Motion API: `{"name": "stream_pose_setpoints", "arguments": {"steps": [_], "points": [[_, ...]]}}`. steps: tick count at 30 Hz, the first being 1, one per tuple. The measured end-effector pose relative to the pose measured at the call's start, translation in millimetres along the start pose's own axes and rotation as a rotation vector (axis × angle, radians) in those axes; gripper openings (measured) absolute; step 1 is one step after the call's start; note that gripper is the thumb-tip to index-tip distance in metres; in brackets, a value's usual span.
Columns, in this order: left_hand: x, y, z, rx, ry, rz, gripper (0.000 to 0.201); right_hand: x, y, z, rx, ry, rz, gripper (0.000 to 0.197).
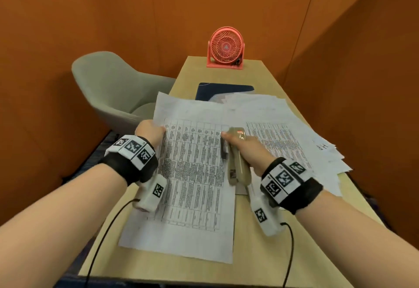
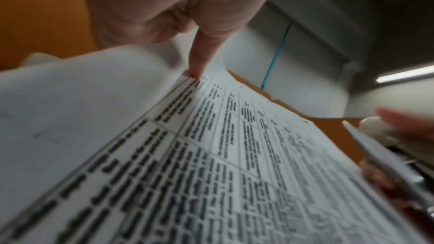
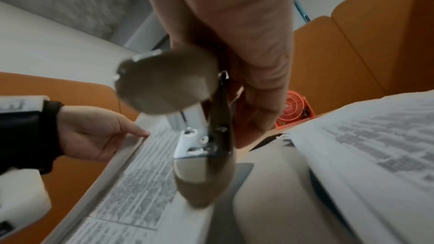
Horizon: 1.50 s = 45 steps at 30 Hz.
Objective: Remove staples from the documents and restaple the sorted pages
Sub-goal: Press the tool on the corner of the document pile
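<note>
Head view: two hands working, one beige stapler (image 1: pixel 237 161), one pink fan (image 1: pixel 225 47), one grey chair (image 1: pixel 108 88). Left hand (image 1: pixel 149 132) pinches the printed table document (image 1: pixel 192 174) at its left edge; right hand (image 1: pixel 247 149) wraps the stapler at its right edge. Loose pages (image 1: pixel 294 133) fan out alongside on the table (image 1: pixel 158 269).

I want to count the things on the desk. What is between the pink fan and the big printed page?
In the head view, a dark blue folder lies between the fan and the printed page.
</note>
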<state>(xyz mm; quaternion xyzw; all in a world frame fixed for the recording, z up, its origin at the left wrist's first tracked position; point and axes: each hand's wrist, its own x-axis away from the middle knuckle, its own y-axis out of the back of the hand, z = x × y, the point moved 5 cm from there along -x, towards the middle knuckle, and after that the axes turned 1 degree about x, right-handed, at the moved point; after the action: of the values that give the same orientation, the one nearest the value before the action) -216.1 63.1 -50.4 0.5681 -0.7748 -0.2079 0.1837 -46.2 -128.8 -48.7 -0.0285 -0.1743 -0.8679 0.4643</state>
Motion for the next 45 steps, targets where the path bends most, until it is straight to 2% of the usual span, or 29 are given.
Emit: {"name": "stream_pose_setpoints", "arguments": {"steps": [1, 4, 5, 9, 11, 12, 14, 17, 20, 23, 27, 30, 35, 40, 45], "points": [[-5, 0, 6, -0.093, 0.032, 0.013, 0.031, -8, -8, -3, 0.001, -0.021, -0.011, 0.048], [-14, -3, 23, -0.291, 0.118, 0.058, 0.038, -40, -26, -20, -0.021, -0.101, -0.028, 0.107], [-15, -6, 29, -0.323, 0.142, 0.083, 0.043, -47, -30, -25, -0.009, -0.123, -0.033, 0.114], [-19, -24, 42, -0.505, 0.188, 0.182, 0.07, -51, -41, -30, 0.037, -0.204, -0.011, 0.103], [-18, -29, 39, -0.636, 0.221, 0.175, 0.071, -56, -42, -31, 0.044, -0.207, -0.018, 0.099], [-19, -31, 34, -0.684, 0.229, 0.154, 0.069, -60, -39, -30, 0.029, -0.195, -0.039, 0.091], [-23, -40, 18, -0.706, 0.16, 0.112, 0.061, -68, -23, -26, -0.065, -0.198, -0.073, 0.075], [-28, -78, -21, -0.538, -0.048, 0.249, 0.049, -81, 24, -18, -0.167, -0.182, -0.146, 0.065], [-14, -129, -61, -0.265, -0.088, 0.453, 0.052, -92, 81, -25, -0.175, -0.218, -0.289, 0.069], [0, -171, -86, -0.227, -0.069, 0.558, 0.042, -90, 118, -41, -0.047, -0.266, -0.352, 0.068], [0, -207, -92, -0.21, -0.021, 0.576, 0.039, -90, 130, -62, 0.029, -0.301, -0.336, 0.071], [-5, -217, -92, -0.207, -0.012, 0.529, 0.04, -94, 132, -75, -0.016, -0.329, -0.363, 0.083], [-11, -223, -96, -0.043, -0.021, 0.486, 0.035, -97, 136, -79, 0.001, -0.322, -0.396, 0.078], [-4, -220, -100, -0.022, -0.054, 0.473, 0.032, -90, 144, -74, -0.03, -0.295, -0.411, 0.072], [8, -199, -91, 0.218, -0.009, 0.475, 0.032, -75, 172, -48, -0.037, -0.166, -0.507, 0.065]]}}
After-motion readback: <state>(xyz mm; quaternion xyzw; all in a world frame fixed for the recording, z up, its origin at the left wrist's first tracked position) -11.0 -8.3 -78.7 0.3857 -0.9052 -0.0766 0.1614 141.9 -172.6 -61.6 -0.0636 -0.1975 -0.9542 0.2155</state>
